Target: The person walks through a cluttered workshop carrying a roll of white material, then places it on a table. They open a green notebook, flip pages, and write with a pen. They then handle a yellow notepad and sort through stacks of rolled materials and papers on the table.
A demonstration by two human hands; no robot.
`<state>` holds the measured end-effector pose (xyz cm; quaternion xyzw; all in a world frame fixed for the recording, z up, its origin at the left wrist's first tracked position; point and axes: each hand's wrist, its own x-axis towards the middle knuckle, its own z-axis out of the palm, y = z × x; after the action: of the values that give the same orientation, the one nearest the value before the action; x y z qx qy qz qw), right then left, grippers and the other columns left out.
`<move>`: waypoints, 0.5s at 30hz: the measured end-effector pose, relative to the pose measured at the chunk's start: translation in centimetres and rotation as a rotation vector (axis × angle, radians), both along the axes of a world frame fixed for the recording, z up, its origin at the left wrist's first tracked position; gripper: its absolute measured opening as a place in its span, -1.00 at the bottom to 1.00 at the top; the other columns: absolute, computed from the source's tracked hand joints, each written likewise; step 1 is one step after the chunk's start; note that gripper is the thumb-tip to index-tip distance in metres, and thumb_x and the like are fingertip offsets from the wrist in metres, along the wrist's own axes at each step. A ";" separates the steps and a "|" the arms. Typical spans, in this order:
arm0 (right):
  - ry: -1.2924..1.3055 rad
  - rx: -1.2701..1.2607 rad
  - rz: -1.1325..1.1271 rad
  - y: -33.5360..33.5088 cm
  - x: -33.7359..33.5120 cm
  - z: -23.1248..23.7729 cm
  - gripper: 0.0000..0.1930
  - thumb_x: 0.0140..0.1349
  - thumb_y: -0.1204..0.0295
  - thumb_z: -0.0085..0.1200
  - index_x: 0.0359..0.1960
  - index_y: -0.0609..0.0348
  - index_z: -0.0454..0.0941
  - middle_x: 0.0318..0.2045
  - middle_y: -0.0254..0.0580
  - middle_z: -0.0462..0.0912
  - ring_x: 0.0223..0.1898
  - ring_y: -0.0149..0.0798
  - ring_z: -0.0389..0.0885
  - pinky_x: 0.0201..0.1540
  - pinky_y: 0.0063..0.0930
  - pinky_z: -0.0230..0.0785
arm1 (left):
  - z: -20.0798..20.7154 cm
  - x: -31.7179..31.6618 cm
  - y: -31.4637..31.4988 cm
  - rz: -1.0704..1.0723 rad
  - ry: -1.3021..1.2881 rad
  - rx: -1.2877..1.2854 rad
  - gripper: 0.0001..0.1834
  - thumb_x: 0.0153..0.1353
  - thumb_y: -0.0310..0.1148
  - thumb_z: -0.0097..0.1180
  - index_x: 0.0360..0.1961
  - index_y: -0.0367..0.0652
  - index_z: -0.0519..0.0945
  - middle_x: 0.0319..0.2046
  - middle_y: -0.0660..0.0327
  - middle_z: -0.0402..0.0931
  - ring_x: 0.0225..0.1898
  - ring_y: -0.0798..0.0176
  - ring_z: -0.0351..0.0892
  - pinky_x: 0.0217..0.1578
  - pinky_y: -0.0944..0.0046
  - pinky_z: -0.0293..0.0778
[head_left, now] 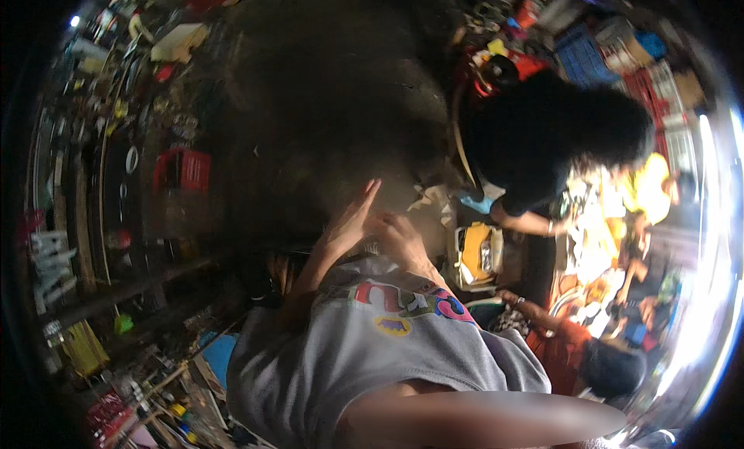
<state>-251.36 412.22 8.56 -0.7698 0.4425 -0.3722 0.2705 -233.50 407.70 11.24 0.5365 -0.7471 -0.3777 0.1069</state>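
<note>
My left hand (346, 227) is held up in front of my grey shirt, its fingers stretched out and pointing away from me. Close beside it, fingertips turned toward the left palm, is my right hand (401, 238). Its fingers are loosely bent and look slightly apart. Nothing can be seen in either hand. Whether the hands touch is hard to tell in the dim light. Beyond them spreads a dark surface (333, 100), poorly lit and with few details showing.
A person in black (550, 131) leans in at the right, near a whitish container (457, 275) with something yellow inside. Another person in orange (558, 348) is at the lower right. Cluttered shelves and a red crate (183, 170) stand at the left. A blue crate (583, 55) sits far right.
</note>
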 end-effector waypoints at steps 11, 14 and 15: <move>0.114 -0.349 -0.037 -32.0 4.8 3.4 -0.74 0.03 0.60 0.12 -0.20 0.19 0.62 -0.15 -0.07 0.64 -0.10 -0.02 0.64 -0.09 -0.27 0.56 | -3.2 3.5 -22.8 0.466 -0.037 -0.508 0.01 0.16 -0.27 0.29 0.50 -0.10 -0.10 0.49 -0.05 -0.18 0.47 -0.21 -0.10 0.40 -0.13 -0.04; 0.287 -0.316 0.172 -41.0 6.5 5.3 -0.73 0.03 0.55 0.12 -0.18 0.17 0.63 -0.13 -0.12 0.64 -0.03 -0.05 0.61 -0.07 -0.25 0.56 | -2.9 7.6 -30.2 0.591 -0.140 -0.433 -0.04 0.21 -0.20 0.23 0.49 -0.12 -0.07 0.48 -0.06 -0.14 0.47 -0.20 -0.08 0.39 -0.15 -0.02; 0.217 -0.210 0.229 -43.8 7.0 5.5 -0.70 0.00 0.53 0.13 -0.16 0.18 0.62 -0.14 -0.15 0.65 -0.01 -0.06 0.60 -0.06 -0.23 0.55 | -2.8 9.1 -32.2 0.629 -0.165 -0.425 -0.05 0.21 -0.18 0.22 0.49 -0.13 -0.06 0.48 -0.06 -0.13 0.46 -0.21 -0.06 0.38 -0.15 -0.01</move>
<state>-244.33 368.39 14.08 -0.8748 0.3373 -0.2980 0.1796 -224.38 375.54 8.40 0.7338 -0.6138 -0.1189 0.2658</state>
